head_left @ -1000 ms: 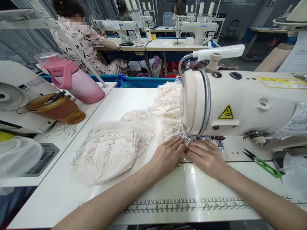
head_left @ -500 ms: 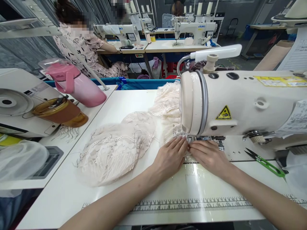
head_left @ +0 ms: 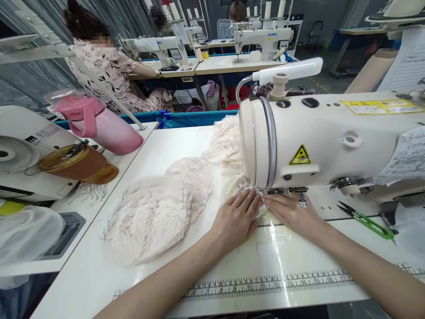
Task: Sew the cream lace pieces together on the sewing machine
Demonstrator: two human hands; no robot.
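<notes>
hands: left (head_left: 236,218), right (head_left: 291,212) flat on lace (head_left: 156,212) | under sewing machine (head_left: 325,141)

I see pale cream lace (head_left: 159,208) with a floral openwork pattern on the white table (head_left: 166,141). The sewing machine (head_left: 332,137) is off-white with a yellow warning triangle (head_left: 300,155). The snips (head_left: 368,220) have green handles. The jug (head_left: 106,125) is pink, the cup (head_left: 78,161) brown-amber.
</notes>
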